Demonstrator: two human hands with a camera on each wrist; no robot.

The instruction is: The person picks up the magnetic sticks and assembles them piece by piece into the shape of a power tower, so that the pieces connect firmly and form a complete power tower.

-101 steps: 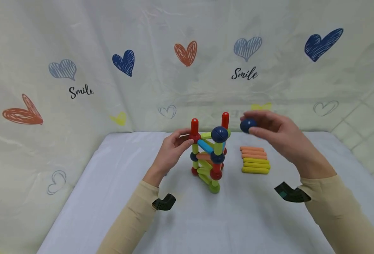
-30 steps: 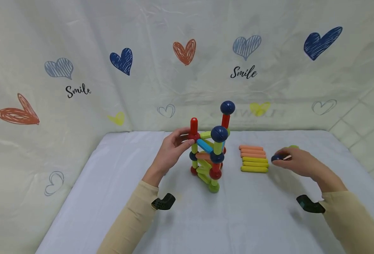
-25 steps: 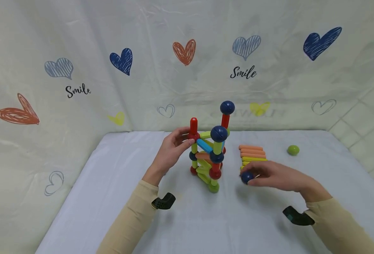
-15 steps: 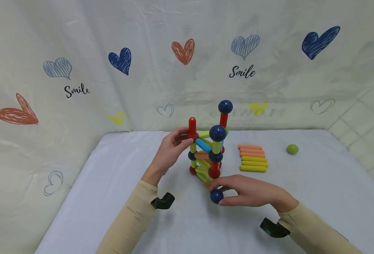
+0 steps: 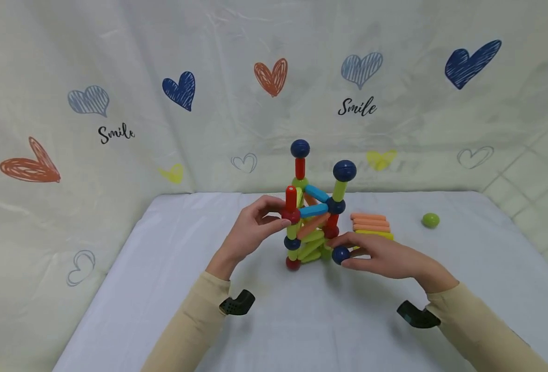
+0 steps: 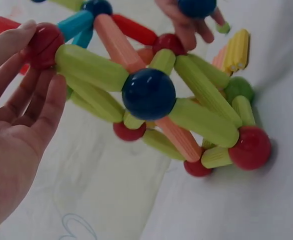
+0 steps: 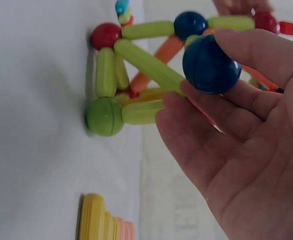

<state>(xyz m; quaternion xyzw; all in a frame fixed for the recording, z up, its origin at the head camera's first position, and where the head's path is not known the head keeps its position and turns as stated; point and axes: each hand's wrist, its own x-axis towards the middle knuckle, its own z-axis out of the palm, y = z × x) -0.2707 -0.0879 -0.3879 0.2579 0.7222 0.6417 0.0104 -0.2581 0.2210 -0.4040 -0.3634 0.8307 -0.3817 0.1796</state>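
Note:
A tower of coloured sticks and balls (image 5: 316, 209) stands on the table. My left hand (image 5: 250, 230) pinches the red ball (image 6: 41, 46) at its upper left corner, from which a red stick (image 5: 291, 197) points up. My right hand (image 5: 385, 256) holds a loose dark blue ball (image 7: 211, 64) between thumb and fingers, in front of the tower's lower right side. Its fingertips overlap a red ball (image 5: 331, 231) of the tower; contact I cannot tell. Dark blue balls cap the rear red stick (image 5: 300, 168) and the right green stick (image 5: 340, 190).
Orange sticks (image 5: 369, 222) and yellow sticks (image 5: 375, 234) lie in a row right of the tower, partly behind my right hand. A lone green ball (image 5: 430, 220) sits farther right. Behind the table hangs a white cloth (image 5: 227, 124) printed with hearts.
One blue ball went onto the rear red stick. My right hand picked up another at the right and brought it to the tower. Lately my left hand has turned the tower.

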